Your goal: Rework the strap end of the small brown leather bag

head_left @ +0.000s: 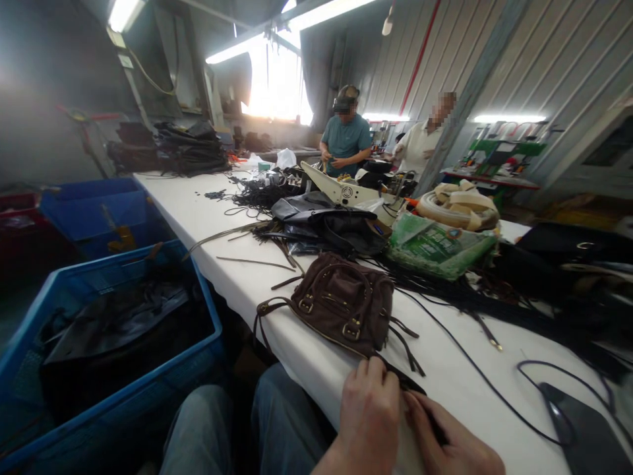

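Observation:
A dark brown handbag [329, 297] with two handles, brass buckles and thin side ties rests at the near edge of the white-covered table [291, 356]. Just in front of it my left hand [368, 402] is closed, fingers curled down over a dark strip [408, 381]. The strip runs from beside the bag's lower edge towards my hands. Close beside it, my right hand [445, 429] pinches the strip's near end between thumb and fingers. My own fingers hide much of the strip, and I cannot tell whether it joins the bag.
Behind the bag lie black bags [326, 218] and a green sack [440, 247] with rolled pale webbing [457, 204]. A phone [583, 429] and black cords lie right. A blue crate [212, 310] holding black bags stands left. Two people [346, 142] work beyond the table.

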`<state>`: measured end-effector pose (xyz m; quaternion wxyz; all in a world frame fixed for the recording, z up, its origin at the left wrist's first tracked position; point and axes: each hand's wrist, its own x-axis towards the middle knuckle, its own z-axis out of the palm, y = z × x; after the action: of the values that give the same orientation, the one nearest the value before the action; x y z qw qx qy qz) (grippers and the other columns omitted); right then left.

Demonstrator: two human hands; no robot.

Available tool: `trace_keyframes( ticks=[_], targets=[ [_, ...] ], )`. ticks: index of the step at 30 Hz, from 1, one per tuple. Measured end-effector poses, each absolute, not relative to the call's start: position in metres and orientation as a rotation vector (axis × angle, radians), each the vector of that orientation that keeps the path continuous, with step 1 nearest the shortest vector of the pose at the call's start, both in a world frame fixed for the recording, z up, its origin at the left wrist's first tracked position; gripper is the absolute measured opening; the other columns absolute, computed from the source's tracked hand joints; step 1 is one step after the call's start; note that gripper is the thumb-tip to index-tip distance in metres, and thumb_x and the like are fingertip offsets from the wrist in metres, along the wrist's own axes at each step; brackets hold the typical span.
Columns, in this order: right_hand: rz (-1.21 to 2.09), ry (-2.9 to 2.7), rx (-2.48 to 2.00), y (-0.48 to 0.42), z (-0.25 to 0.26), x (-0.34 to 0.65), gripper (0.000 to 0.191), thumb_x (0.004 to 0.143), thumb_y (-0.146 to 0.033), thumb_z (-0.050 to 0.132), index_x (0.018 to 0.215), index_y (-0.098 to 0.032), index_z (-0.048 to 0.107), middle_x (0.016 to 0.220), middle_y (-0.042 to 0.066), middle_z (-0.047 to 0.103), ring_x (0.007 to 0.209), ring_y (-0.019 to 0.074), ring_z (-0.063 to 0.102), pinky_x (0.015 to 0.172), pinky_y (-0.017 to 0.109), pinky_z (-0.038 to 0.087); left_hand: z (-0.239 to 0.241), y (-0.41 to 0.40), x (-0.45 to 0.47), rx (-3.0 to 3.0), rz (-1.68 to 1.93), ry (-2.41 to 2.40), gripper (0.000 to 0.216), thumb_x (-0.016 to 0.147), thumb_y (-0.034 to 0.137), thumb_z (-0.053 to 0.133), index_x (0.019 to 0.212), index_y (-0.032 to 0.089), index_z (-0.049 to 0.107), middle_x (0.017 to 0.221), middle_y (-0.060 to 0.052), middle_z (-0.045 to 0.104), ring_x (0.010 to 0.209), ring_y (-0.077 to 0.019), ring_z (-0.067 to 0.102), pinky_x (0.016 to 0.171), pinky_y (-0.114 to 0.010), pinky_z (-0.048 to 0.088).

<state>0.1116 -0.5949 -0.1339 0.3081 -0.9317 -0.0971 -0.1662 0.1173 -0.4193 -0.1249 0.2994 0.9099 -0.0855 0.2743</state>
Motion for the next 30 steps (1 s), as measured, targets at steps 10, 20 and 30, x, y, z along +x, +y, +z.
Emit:
trace_keyframes(
  ticks=[10, 20, 30],
  targets=[
    [-0.601, -0.119, -2.611, -0.558, -0.114, 0.098, 0.039, 0.116, -0.046, 0.049, 0.104, -0.026, 0.080, 0.087, 0.005, 0.083, 0.076, 0.0242, 0.078, 0.071, 0.031, 0.051, -0.109, -0.401, 0.106, 2.446, 0.344, -0.109, 0.029, 0.109, 0.018, 0.054, 0.118, 0.022, 0.081, 0.101, -0.007, 0.082, 0.099, -0.0336, 0.073, 0.088, -0.049, 0.042],
    [-0.720, -0.230, -2.588, -0.568, -0.120, 0.106, 0.031, 0.117, -0.037, 0.054, 0.104, -0.026, 0.080, 0.095, 0.003, 0.078, 0.085, 0.0229, 0.070, 0.078, 0.034, 0.045, -0.086, -0.404, 0.110, 2.448, 0.047, -0.114, 0.034, 0.109, 0.019, 0.053, 0.123, 0.024, 0.083, 0.102, -0.007, 0.089, 0.097, -0.0334, 0.081, 0.090, -0.048, 0.040],
    [-0.746, -0.313, -2.555, -0.569, -0.112, 0.114, 0.032, 0.117, -0.035, 0.054, 0.101, -0.027, 0.080, 0.095, 0.002, 0.081, 0.091, 0.0255, 0.065, 0.083, 0.037, 0.039, -0.096, -0.417, 0.119, 2.490, 0.220, -0.095, 0.027, 0.108, 0.019, 0.056, 0.103, 0.024, 0.082, 0.088, -0.005, 0.087, 0.082, -0.0303, 0.080, 0.079, -0.042, 0.039]
  ],
)
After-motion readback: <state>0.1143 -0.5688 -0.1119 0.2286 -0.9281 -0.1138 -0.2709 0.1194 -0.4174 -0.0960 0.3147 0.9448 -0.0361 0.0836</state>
